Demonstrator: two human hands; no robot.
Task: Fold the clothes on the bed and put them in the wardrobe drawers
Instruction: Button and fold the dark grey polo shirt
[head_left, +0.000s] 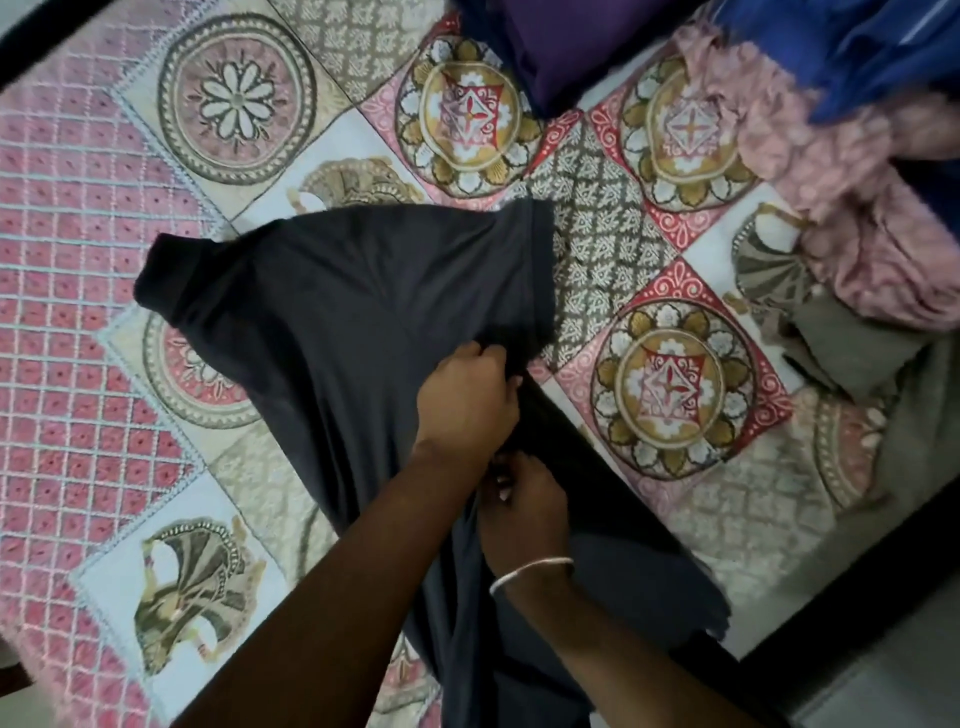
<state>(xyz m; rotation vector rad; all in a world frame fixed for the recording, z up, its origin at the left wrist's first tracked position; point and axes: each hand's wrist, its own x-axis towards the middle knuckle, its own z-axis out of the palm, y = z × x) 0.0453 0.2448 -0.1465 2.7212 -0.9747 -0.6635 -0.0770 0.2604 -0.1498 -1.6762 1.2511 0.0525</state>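
A dark grey T-shirt (332, 312) lies spread on the patterned bedspread (93, 270), sleeves pointing up-left and up-right, its body running toward me. My left hand (467, 400) grips the shirt's right edge just below the right sleeve, fingers curled into the cloth. Right below it, my right hand (524, 509), with a thin bangle on the wrist, pinches the same edge of fabric. The lower part of the shirt bunches under my forearms.
A pile of clothes sits at the upper right: a purple garment (535, 47), a blue one (852, 52), a pink printed one (831, 208) and an olive one (852, 343). The bed's dark edge (810, 618) runs along the lower right, with floor beyond.
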